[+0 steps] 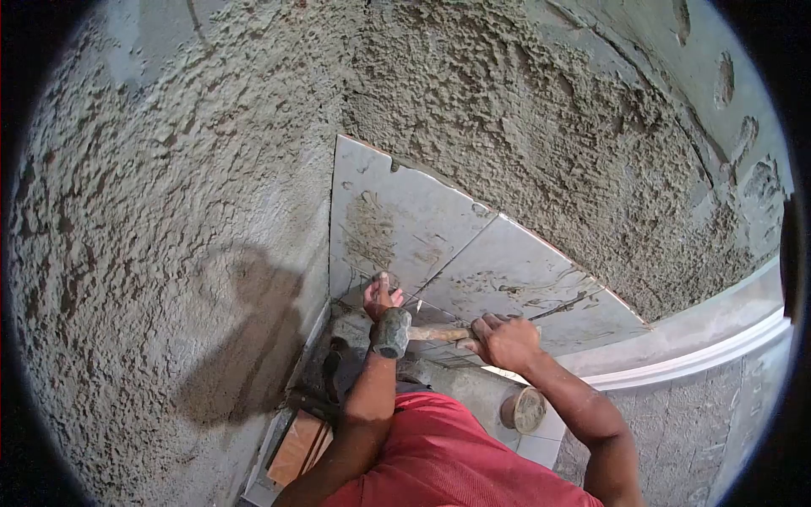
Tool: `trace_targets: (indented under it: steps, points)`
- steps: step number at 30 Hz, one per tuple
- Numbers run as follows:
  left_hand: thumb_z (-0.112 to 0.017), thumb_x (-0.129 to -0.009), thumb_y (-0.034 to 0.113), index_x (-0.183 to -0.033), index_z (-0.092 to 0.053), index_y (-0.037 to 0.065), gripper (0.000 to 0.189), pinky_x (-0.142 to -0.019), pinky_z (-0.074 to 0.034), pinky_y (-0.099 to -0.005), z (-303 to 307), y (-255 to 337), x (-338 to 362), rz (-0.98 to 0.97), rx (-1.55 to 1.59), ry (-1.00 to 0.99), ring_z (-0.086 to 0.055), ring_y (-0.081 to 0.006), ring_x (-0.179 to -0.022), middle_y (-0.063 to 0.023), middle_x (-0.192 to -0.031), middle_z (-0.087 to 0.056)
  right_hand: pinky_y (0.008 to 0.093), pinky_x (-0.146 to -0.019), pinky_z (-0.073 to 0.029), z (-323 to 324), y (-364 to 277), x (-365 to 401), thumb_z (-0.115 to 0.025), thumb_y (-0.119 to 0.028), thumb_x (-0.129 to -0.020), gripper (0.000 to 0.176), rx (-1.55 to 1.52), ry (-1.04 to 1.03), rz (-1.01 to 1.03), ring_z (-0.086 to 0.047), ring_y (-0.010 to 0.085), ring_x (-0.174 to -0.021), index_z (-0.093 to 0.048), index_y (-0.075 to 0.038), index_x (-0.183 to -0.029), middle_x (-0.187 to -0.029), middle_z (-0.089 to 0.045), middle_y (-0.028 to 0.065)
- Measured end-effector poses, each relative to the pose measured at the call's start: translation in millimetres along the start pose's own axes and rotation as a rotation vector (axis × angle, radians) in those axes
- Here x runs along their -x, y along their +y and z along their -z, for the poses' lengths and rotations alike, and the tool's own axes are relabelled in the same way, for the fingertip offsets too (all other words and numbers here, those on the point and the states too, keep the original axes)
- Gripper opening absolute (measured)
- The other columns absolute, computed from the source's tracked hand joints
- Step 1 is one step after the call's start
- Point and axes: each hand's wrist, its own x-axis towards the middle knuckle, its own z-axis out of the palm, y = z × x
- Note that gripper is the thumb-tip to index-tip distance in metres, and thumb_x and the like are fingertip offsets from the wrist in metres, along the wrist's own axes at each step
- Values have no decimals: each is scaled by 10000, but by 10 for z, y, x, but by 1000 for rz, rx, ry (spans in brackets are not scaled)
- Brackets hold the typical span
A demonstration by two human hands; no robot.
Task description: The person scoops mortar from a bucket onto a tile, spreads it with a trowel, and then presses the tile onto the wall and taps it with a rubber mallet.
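My right hand (504, 340) is closed around the wooden handle of a mallet (392, 333), whose dark, mortar-smeared head hangs over my left forearm. My left hand (383, 296) is raised near the lower part of the wall tiles, fingers bent and partly together; whether it holds something small is unclear. Grey tiles (414, 215) line the right-hand wall from the corner, with joints between them and mortar smears on their faces. Rough mortar (507, 127) covers the wall above their top edge.
The left wall (169, 211) is rough plaster and carries my shadow. A round bucket (524, 410) with grey contents stands on the floor at my right. Orange-brown tiles or a box (300, 448) lie low at the left. A white frame (701, 351) curves along the right.
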Motion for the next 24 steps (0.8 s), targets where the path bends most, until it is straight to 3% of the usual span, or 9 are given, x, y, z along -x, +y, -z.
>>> trace_targets:
  steps: [4,7,9,12,17,19,21,23,24]
  points:
    - [-787,-792,351,-1264,-462,58,643,-827,-535,-496,47,32,-146,-43,-58,-45,-611,-400,-1046,-139,-1154,-591,440,-606,-538,272,173,-34,-553,-501,-901,413,23,125,24,-674,325,-733,-612,-103,-992,-908,-663,115]
    - [-727,-867,293,-1194,-483,22,490,-683,-573,-382,24,-148,-587,-146,362,-189,-646,-273,-926,-143,-1095,-603,423,-585,-533,331,343,-95,-584,-479,-887,381,16,193,-140,-667,301,-708,-620,-109,-970,-869,-648,104]
    - [-698,-887,235,-1305,-425,30,539,-867,-536,-422,-84,134,-187,-190,31,-260,-580,-279,-1099,-165,-1252,-536,451,-541,-527,331,399,-99,-522,-563,-898,461,28,447,-9,-660,316,-625,-603,-109,-915,-804,-652,98]
    - [-669,-901,209,-1480,-248,39,736,-1076,-366,-480,-148,212,88,-263,44,-192,-395,-325,-1319,-182,-1469,-328,435,-520,-516,450,358,-125,-555,-529,-892,436,1,330,-105,-656,311,-640,-618,-101,-946,-808,-646,98]
    - [-801,-765,311,-1514,-173,44,1013,-1109,-329,-450,-386,539,345,-860,-425,-252,-325,-368,-1366,-212,-1493,-308,422,-489,-510,471,375,-93,-536,-570,-890,487,-68,376,-109,-653,304,-610,-618,-94,-955,-797,-650,99]
    - [-888,-641,311,-1520,-142,45,1184,-1138,-280,-461,-706,989,907,-1067,-1089,-82,-240,-384,-1405,-238,-1529,-226,409,-485,-506,640,336,31,-559,-558,-884,474,-86,443,-63,-648,286,-610,-614,-90,-932,-779,-638,90]
    - [-926,-559,335,-1524,-118,43,1293,-1163,-217,-461,-860,1116,1000,-931,-1032,-175,-168,-383,-1436,-258,-1555,-130,404,-483,-504,642,415,118,-570,-549,-880,462,-88,510,-13,-646,278,-612,-614,-92,-923,-765,-629,84]
    - [-867,-560,562,-1534,-108,60,1333,-1085,-341,-476,-1002,1196,1241,-995,-1131,-89,-302,-401,-1377,-264,-1518,-241,399,-481,-502,678,463,167,-582,-540,-876,449,-94,570,33,-643,270,-614,-614,-94,-914,-752,-621,78]
    - [-900,-548,478,-1539,-65,65,1361,-1103,-332,-440,-1015,1156,1147,-1050,-1044,-127,-291,-383,-1390,-273,-1515,-247,395,-477,-499,733,498,170,-589,-535,-872,445,-73,551,-24,-642,262,-615,-614,-93,-905,-739,-613,74]
